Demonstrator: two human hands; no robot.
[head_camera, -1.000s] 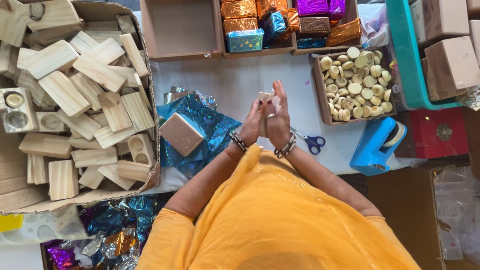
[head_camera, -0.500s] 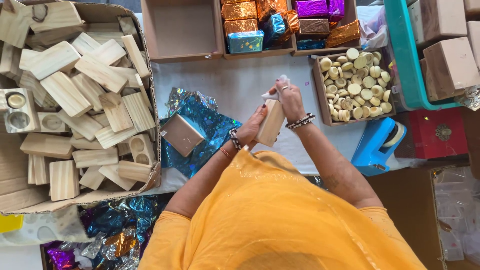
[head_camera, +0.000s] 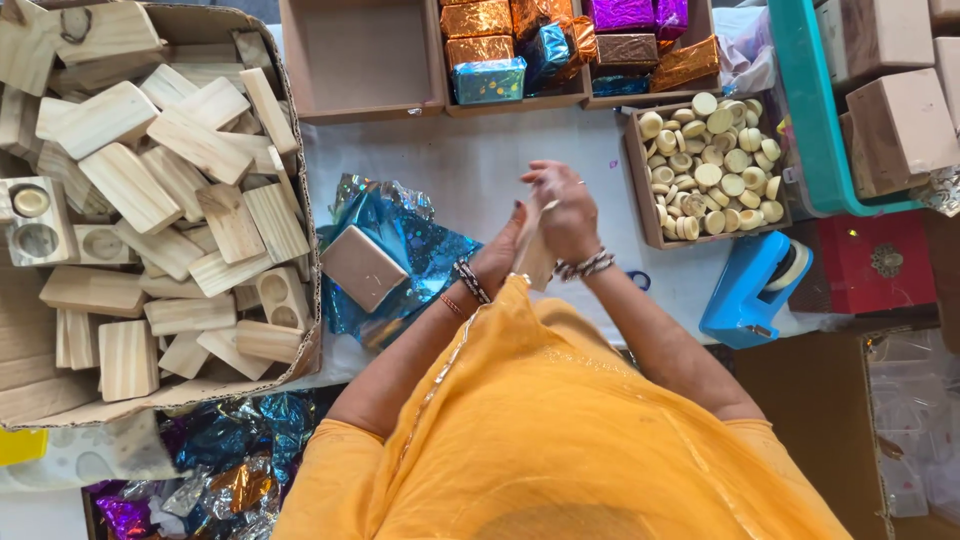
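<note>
Gripping: wooden block (head_camera: 537, 258) now clasped lower between left hand (head_camera: 497, 262) and right hand (head_camera: 566, 208) | half-hidden, possibly turned | blue foil (head_camera: 405, 235) untouched at 9 o'clock

Orange garment, beaded wrist bangles

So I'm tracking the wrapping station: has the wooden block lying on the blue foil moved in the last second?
No. The wooden block lies on the blue foil, same spot beside the cardboard box.
</note>
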